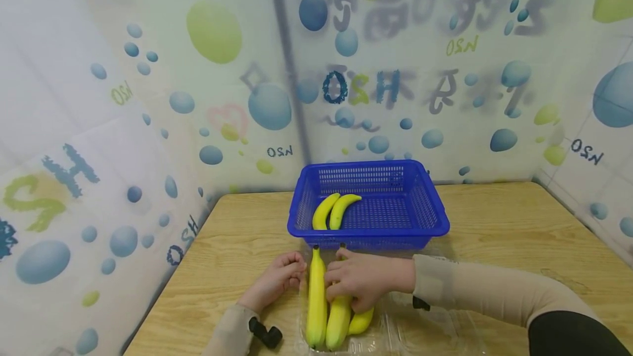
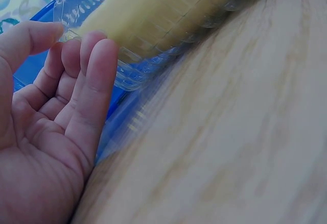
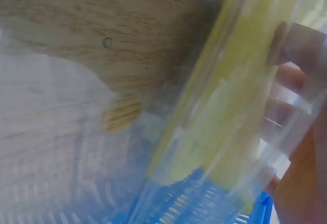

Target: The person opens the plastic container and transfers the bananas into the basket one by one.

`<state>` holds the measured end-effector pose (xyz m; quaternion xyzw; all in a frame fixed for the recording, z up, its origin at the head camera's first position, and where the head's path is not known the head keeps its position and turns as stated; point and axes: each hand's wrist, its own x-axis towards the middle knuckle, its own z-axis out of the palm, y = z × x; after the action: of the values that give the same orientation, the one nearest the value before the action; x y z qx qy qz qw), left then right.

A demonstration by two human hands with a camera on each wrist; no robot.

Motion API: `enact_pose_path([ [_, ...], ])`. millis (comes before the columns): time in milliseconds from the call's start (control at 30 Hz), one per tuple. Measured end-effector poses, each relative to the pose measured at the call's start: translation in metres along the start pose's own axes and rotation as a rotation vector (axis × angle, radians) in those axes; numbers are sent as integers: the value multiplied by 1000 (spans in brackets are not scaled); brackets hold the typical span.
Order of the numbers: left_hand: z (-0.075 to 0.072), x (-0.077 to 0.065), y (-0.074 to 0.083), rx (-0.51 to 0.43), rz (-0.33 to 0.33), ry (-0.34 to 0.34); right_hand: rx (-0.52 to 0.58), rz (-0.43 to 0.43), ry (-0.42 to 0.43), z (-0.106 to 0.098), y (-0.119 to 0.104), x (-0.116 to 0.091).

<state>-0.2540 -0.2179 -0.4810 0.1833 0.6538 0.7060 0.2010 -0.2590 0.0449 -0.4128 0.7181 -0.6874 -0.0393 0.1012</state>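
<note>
Yellow bananas lie in a clear plastic clamshell container [image 1: 300, 328] at the table's front. My right hand [image 1: 363, 276] reaches over them from the right, its fingers curled around the middle banana [image 1: 338, 323]. Left of it lies another banana [image 1: 316, 301], stem pointing away from me. A third banana [image 1: 362, 322] is partly hidden under the right hand. My left hand [image 1: 277, 279] is at the container's left side; in the left wrist view its thumb and fingertips pinch the clear rim [image 2: 64, 9]. Through the plastic, the right wrist view shows blurred bananas [image 3: 225, 112].
Directly behind the container stands a blue perforated basket [image 1: 435, 224] with two bananas [image 1: 323, 213] at its left side. The container's clear lid [image 1: 430, 326] lies opened out to the right on the wooden table [image 1: 519, 224]. Patterned curtains enclose the back and sides.
</note>
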Motion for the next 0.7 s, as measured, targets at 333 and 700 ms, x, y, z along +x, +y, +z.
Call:
enact_pose_path([
  [333,1,0,-1,0,0,4,24,-16,-26,-3,1,-1],
  [700,3,-1,3,-6,-7,17,29,0,-77,-5,2,2],
])
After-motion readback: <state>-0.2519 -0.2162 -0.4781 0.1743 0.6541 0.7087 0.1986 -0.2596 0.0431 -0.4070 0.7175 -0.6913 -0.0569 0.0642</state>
